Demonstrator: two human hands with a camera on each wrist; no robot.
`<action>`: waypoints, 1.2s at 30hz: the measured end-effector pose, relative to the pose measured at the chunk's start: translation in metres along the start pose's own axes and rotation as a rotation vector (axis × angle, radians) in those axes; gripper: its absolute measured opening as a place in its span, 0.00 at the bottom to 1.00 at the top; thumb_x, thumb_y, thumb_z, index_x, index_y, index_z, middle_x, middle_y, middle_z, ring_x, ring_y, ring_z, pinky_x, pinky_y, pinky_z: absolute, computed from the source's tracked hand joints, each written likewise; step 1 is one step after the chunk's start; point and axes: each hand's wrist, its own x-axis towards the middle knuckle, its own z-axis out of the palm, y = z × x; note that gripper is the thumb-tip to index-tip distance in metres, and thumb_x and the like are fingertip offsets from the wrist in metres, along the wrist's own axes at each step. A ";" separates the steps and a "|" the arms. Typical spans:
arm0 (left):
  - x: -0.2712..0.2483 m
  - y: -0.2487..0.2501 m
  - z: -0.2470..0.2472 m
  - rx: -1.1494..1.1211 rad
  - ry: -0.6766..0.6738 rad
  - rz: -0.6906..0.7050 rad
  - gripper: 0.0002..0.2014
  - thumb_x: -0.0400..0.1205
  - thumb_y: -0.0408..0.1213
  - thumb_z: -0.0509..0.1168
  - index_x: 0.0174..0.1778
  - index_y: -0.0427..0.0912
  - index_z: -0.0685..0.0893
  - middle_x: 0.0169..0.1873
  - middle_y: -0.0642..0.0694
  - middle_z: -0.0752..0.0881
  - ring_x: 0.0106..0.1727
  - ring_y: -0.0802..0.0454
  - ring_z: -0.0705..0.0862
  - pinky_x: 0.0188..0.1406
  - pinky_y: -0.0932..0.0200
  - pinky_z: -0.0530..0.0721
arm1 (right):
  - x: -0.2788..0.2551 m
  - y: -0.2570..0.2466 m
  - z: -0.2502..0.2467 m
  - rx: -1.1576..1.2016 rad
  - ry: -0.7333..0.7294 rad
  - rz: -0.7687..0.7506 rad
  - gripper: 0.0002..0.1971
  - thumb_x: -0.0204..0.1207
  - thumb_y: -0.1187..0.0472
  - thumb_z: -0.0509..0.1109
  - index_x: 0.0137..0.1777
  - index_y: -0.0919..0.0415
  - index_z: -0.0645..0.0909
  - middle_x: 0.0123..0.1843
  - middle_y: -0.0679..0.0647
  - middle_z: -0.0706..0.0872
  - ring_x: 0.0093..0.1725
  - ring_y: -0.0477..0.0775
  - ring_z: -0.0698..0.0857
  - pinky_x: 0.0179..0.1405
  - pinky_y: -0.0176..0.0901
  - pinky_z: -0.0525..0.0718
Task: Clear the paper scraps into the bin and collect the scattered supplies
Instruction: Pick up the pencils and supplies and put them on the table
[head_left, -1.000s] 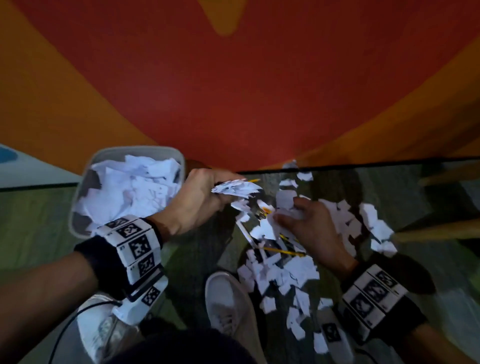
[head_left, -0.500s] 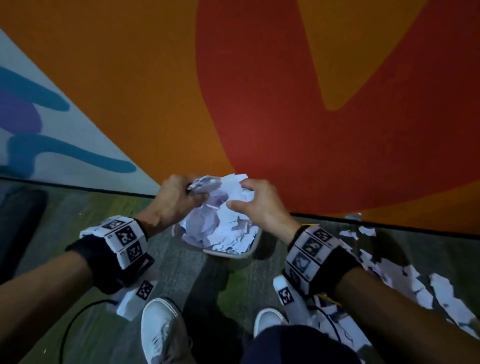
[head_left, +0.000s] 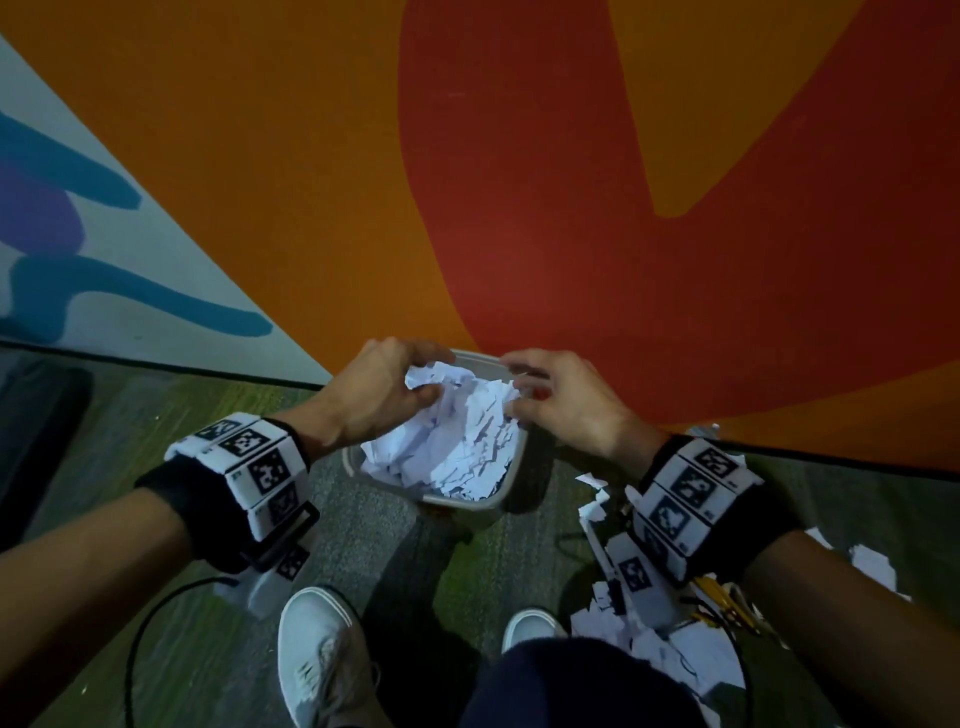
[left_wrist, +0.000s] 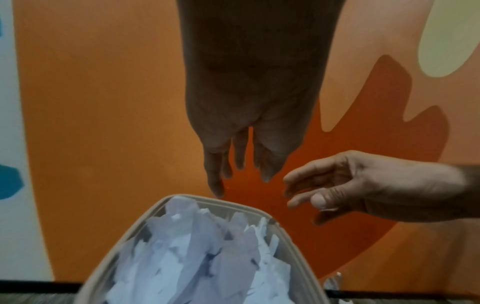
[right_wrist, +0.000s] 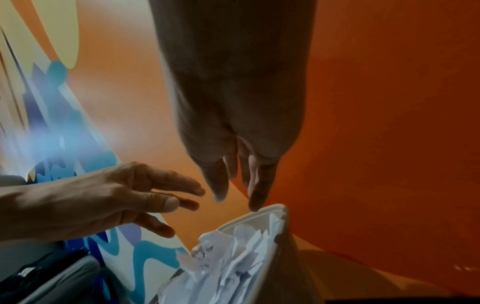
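Crumpled white paper scraps heaping grey bin

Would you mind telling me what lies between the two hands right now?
In the head view, the grey plastic bin, heaped with white paper scraps, sits between and just below the open left hand and right hand.

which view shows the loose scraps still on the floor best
The head view. The paper scraps on the floor lie spread at lower right, beside the right hand's wrist. The left wrist view catches only a sliver at its lower right edge; the right wrist view shows none, just the filled bin.
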 end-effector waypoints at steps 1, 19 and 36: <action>0.001 0.007 -0.001 -0.012 0.005 0.021 0.19 0.84 0.42 0.69 0.72 0.48 0.81 0.71 0.52 0.82 0.58 0.61 0.83 0.56 0.62 0.80 | -0.006 0.003 -0.006 -0.004 0.019 -0.014 0.29 0.73 0.64 0.79 0.74 0.52 0.78 0.66 0.46 0.84 0.64 0.42 0.84 0.56 0.36 0.86; 0.030 0.119 0.203 -0.410 -0.425 0.236 0.14 0.81 0.37 0.73 0.62 0.53 0.88 0.45 0.55 0.91 0.49 0.60 0.89 0.54 0.58 0.86 | -0.176 0.224 -0.043 -0.088 0.058 0.457 0.20 0.73 0.62 0.80 0.65 0.62 0.84 0.59 0.53 0.87 0.44 0.43 0.85 0.42 0.27 0.81; 0.002 0.091 0.343 -0.213 -0.531 0.125 0.06 0.81 0.36 0.72 0.51 0.39 0.90 0.48 0.41 0.89 0.47 0.46 0.86 0.49 0.49 0.86 | -0.198 0.314 0.040 -0.140 0.232 0.590 0.05 0.78 0.66 0.71 0.51 0.65 0.86 0.38 0.52 0.82 0.37 0.51 0.79 0.43 0.43 0.75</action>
